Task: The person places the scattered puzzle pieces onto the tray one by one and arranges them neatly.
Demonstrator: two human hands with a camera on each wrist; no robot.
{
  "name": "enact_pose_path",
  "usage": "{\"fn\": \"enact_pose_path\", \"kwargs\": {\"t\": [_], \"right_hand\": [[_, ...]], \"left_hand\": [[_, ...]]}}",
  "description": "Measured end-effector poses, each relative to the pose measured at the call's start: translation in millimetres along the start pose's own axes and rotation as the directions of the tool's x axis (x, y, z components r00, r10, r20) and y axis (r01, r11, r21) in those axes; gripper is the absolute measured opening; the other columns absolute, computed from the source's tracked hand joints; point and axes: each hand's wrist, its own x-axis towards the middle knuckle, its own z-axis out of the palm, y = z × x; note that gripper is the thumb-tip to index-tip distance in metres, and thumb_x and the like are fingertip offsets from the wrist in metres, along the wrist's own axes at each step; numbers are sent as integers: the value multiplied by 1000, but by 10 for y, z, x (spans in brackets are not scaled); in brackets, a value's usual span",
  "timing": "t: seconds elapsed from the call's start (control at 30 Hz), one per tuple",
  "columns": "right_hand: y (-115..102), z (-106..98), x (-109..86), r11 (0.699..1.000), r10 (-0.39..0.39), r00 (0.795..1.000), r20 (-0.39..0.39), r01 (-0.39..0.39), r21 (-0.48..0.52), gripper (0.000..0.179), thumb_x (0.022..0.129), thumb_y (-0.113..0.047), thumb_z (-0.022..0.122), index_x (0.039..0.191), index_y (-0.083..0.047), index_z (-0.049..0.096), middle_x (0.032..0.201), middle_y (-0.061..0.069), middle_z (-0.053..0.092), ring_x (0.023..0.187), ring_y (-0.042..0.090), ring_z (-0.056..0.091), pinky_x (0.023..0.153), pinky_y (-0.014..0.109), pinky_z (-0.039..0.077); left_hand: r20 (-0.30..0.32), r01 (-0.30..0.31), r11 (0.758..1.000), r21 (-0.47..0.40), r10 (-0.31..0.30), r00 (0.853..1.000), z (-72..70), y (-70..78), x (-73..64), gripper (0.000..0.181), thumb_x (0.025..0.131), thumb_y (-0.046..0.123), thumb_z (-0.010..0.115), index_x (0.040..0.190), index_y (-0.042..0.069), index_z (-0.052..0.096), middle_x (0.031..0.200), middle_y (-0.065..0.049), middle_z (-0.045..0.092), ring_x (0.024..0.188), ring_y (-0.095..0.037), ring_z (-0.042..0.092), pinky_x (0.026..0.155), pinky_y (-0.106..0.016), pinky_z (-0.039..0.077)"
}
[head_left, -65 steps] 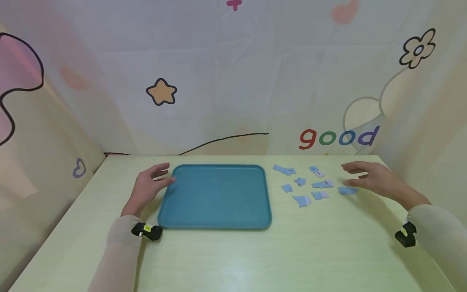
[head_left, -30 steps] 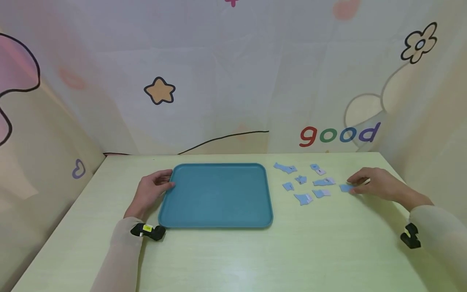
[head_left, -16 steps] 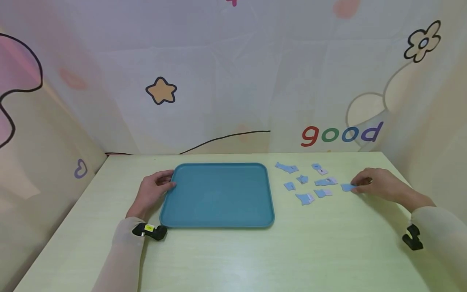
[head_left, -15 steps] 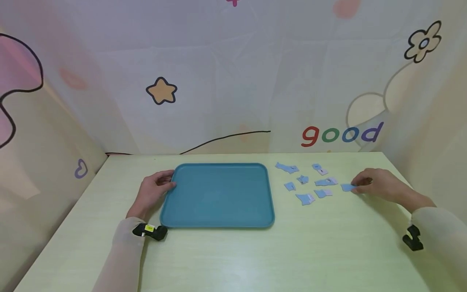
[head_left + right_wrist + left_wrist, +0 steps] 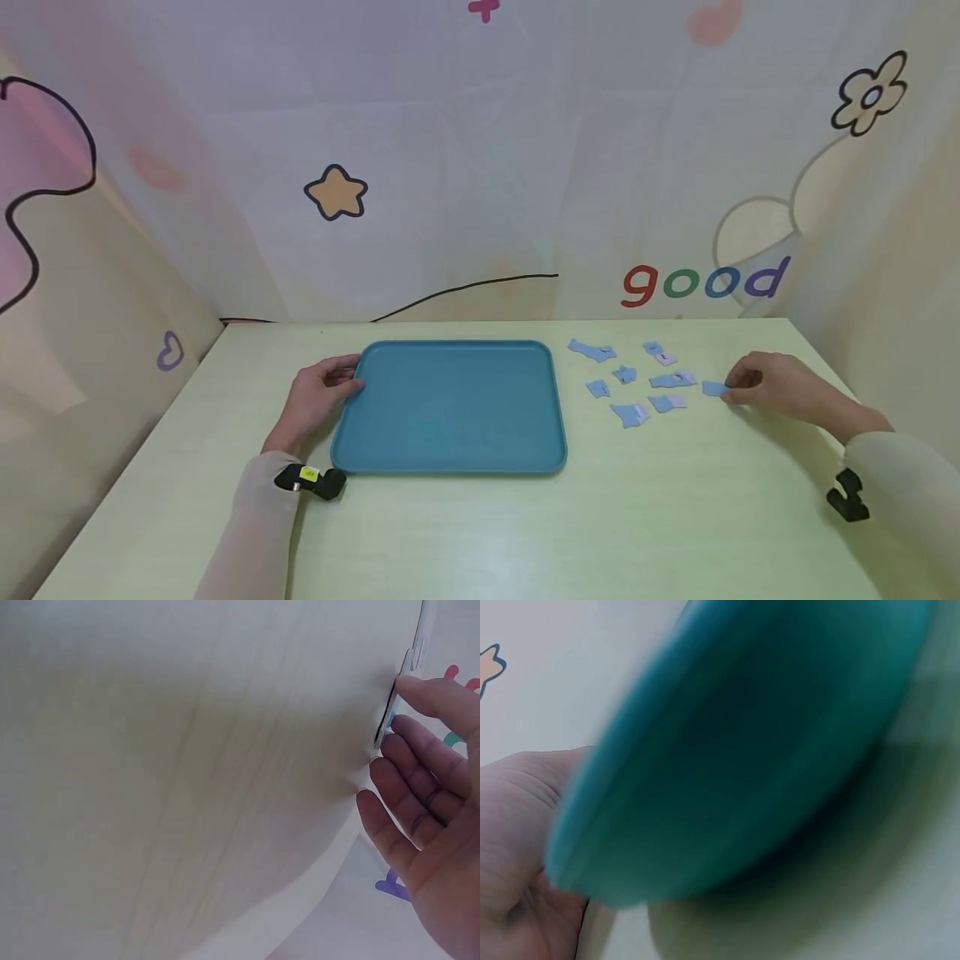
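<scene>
A blue rectangular tray (image 5: pixel 450 408) lies on the table, its left rim held by my left hand (image 5: pixel 318 398). The thumb reaches the rim, and in the left wrist view the tray's underside (image 5: pixel 727 765) hides part of the hand. At the right, my right hand (image 5: pixel 787 387) pinches the end of a flat light-blue card piece (image 5: pixel 712 388) between thumb and fingers. From the right wrist view, that piece (image 5: pixel 386 712) is seen edge-on at the tabletop, with the other fingers loosely bent close by. Several similar jagged blue pieces, some with pale lilac ends, lie between tray and right hand.
The nearest loose pieces include a long blue one (image 5: pixel 672 379), a small star-like one (image 5: pixel 624 374) and one with a lilac corner (image 5: pixel 630 414). A printed cloth (image 5: pixel 480 167) stands behind the pale table (image 5: pixel 480 533) and along both sides.
My right hand has come down onto the rightmost card piece and pinched it. My left hand has lowered slightly and taken hold of the tray's left rim.
</scene>
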Motion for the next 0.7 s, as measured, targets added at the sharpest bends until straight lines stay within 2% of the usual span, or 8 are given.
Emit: {"fn": "enact_pose_path", "kwargs": {"t": [0.27, 0.43, 0.57, 0.7], "right_hand": [[-12, -13, -11, 1000, -2, 999, -38, 2, -5, 24, 94, -20, 82, 103, 0, 72, 95, 3, 69, 86, 21, 59, 72, 30, 51], [-43, -21, 2, 1000, -3, 998, -57, 4, 14, 26, 96, -17, 78, 111, 4, 71, 98, 5, 70, 90, 25, 63, 73, 26, 53], [-92, -9, 23, 998, -57, 993, -106, 58, 1, 30, 97, -15, 78, 117, 7, 73, 101, 6, 72, 94, 27, 67, 76, 22, 54], [-180, 11, 47, 995, -96, 984, -147, 96, -7, 29, 96, -16, 80, 116, 5, 76, 100, 5, 71, 93, 26, 68, 77, 18, 55]], "left_hand": [[-4, 5, 1000, -9, -5, 1000, 8, 10, -7, 49, 103, 8, 69, 150, -1, 57, 136, -23, 65, 124, -37, 61, 109, -50, 51], [-10, -2, 1000, -8, 2, 1000, 3, -5, -5, 48, 103, 8, 69, 149, -1, 58, 134, -22, 65, 123, -36, 62, 108, -49, 51], [-12, -2, 1000, -6, 2, 1000, 2, -5, -4, 48, 103, 7, 69, 149, 0, 59, 134, -22, 65, 123, -36, 62, 108, -49, 51], [-10, -4, 1000, -6, 4, 1000, 5, -7, 3, 48, 103, 8, 69, 149, 0, 59, 134, -22, 65, 123, -36, 62, 107, -49, 51]]}}
